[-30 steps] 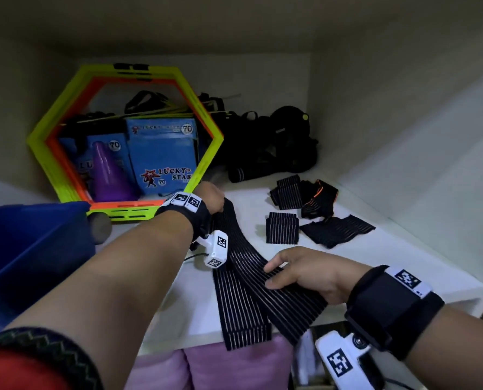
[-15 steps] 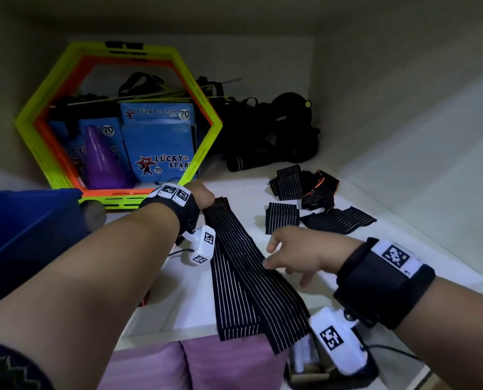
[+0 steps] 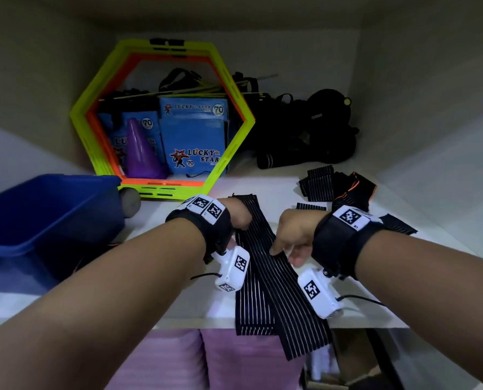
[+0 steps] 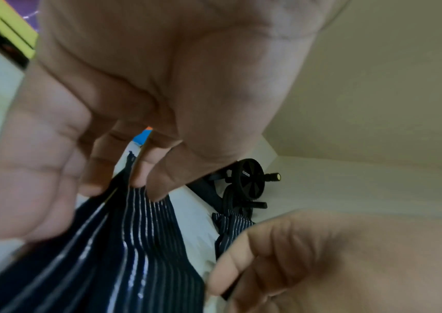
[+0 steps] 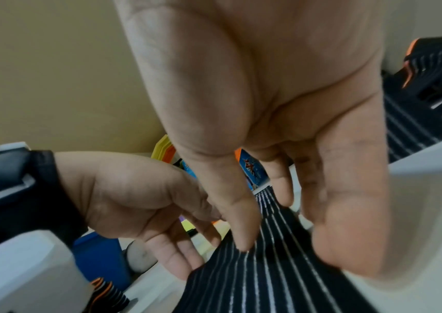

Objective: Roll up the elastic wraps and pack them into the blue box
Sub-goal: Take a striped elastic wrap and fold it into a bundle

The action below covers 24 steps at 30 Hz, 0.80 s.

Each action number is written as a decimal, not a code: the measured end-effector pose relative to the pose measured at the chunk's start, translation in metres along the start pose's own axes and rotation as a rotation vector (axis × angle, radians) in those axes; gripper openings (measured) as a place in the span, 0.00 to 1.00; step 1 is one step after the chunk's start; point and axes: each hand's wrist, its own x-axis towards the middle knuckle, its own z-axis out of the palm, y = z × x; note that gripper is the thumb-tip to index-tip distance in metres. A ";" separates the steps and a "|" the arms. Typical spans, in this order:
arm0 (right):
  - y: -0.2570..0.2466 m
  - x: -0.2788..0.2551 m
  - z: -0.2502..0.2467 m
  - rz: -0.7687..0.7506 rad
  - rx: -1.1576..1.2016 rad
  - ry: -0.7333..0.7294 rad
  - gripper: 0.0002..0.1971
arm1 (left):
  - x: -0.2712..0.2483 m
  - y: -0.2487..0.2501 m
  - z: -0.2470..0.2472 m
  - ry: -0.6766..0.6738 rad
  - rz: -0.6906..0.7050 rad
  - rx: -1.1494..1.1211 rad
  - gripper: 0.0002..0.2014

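A long black elastic wrap [image 3: 265, 277] with white stripes lies lengthwise on the white shelf [image 3: 178, 305], and its near end hangs over the front edge. My left hand [image 3: 239, 213] is at the wrap's far end. Its curled fingers [image 4: 139, 175] sit on the fabric [image 4: 139, 254] with the thumb against the edge. My right hand [image 3: 289, 235] hovers at the right edge, and its thumb [image 5: 241, 233] presses the wrap [image 5: 281, 275]. The blue box [image 3: 51, 215] stands at the left. More wraps [image 3: 316, 184] lie loose at the back right.
Yellow-green and orange hexagon rings [image 3: 161, 116] lean on the back wall, framing blue packets [image 3: 195, 136] and a purple cone [image 3: 141, 153]. Black exercise gear [image 3: 327, 128] fills the back right. A grey roller end [image 3: 129, 199] sits beside the box. Purple items [image 3: 234, 361] are below the shelf.
My right hand has moved from the middle of the wrap up to its right edge, closer to the left hand. The left hand has stayed at the wrap's far end.
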 end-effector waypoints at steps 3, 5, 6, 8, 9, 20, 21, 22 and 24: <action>-0.006 0.001 0.006 -0.041 -0.021 -0.019 0.08 | -0.003 -0.004 0.004 0.016 0.015 -0.069 0.10; -0.007 0.000 0.010 -0.068 -0.040 -0.008 0.07 | -0.005 -0.008 0.006 0.032 -0.009 -0.101 0.08; -0.007 -0.001 0.012 -0.085 -0.062 0.002 0.07 | -0.004 -0.010 0.005 0.028 -0.021 -0.094 0.07; -0.006 -0.004 0.015 -0.132 -0.158 0.048 0.12 | -0.007 -0.012 0.003 0.025 -0.028 -0.044 0.05; -0.006 -0.006 0.016 -0.165 -0.225 0.085 0.16 | -0.006 -0.012 0.002 0.028 -0.032 0.000 0.04; 0.017 -0.031 0.023 -0.255 -0.307 0.115 0.17 | -0.008 0.010 -0.013 0.002 -0.013 0.174 0.14; 0.020 -0.033 0.023 -0.243 -0.299 0.092 0.16 | -0.011 0.008 -0.011 -0.031 -0.033 0.172 0.15; 0.024 -0.035 0.024 -0.232 -0.289 0.066 0.15 | -0.014 0.003 -0.007 -0.057 -0.048 0.164 0.16; 0.027 -0.040 0.027 -0.230 -0.274 0.029 0.16 | -0.022 -0.005 0.000 -0.101 -0.061 0.162 0.17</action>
